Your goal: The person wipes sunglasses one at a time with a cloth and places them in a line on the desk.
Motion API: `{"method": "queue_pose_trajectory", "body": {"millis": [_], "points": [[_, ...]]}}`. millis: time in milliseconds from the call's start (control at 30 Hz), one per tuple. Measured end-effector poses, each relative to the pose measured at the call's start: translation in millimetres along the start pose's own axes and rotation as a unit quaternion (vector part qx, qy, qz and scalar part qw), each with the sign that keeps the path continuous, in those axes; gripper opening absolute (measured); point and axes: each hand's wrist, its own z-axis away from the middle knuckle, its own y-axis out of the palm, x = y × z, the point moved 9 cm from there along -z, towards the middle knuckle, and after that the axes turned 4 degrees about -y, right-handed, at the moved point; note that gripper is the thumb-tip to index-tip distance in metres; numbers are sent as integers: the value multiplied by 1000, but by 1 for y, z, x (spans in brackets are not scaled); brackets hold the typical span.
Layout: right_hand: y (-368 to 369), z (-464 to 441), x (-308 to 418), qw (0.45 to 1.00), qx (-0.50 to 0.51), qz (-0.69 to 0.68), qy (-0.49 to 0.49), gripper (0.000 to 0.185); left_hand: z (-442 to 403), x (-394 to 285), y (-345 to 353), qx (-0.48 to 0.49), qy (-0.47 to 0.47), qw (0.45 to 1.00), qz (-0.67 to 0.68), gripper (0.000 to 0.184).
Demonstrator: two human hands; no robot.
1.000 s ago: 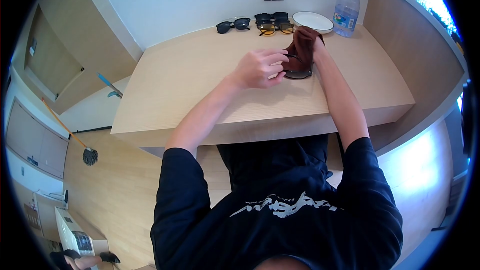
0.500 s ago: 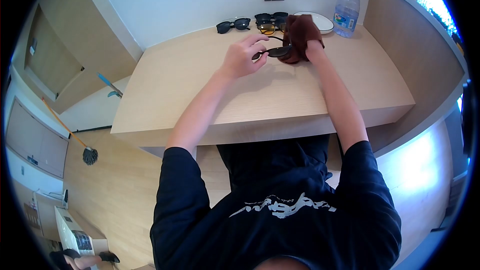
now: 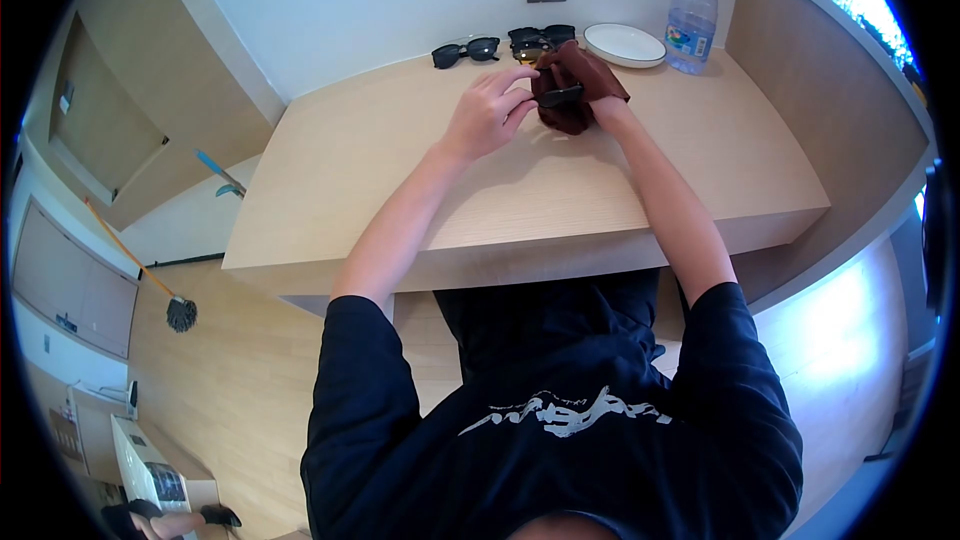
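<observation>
Dark-lensed sunglasses (image 3: 560,96) are held above the desk by my left hand (image 3: 488,112), its fingers pinching their left side. A dark red-brown cloth (image 3: 598,77) covers most of my right hand (image 3: 610,112) and wraps around the right part of the sunglasses. The fingers under the cloth are hidden. Behind them, near the wall, lie black sunglasses (image 3: 466,51) and another dark pair (image 3: 542,37), with a yellow-lensed pair (image 3: 527,56) partly hidden by the cloth.
A white plate (image 3: 625,45) and a clear plastic bottle (image 3: 691,20) stand at the back right of the wooden desk (image 3: 370,170). A curved partition (image 3: 820,90) borders the right side. A mop (image 3: 180,313) is on the floor at left, and a person's leg (image 3: 178,524) shows at lower left.
The cloth and my right hand have moved left and now fold around the sunglasses. My left hand first rose with the sunglasses, then stayed nearly still. More of the plate shows than half a second ago.
</observation>
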Motion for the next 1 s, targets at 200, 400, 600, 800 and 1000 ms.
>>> {"method": "queue_pose_trajectory", "body": {"millis": [200,400,600,800,1000], "points": [[-3,-11,20,977,20,148,-155,19,-1,1,3,-1,-3,1000,0,9],[3,-4,5,999,28,6,-20,21,0,0,1,-15,-16,1000,-6,9],[11,12,-8,993,0,-54,103,35,0,4,3,-12,-33,999,1,10],[21,19,10,995,41,19,85,43,-1,2,1,-18,-30,999,-12,11],[12,9,-9,997,0,-14,80,50,1,6,5,-15,-32,999,-21,12]]}}
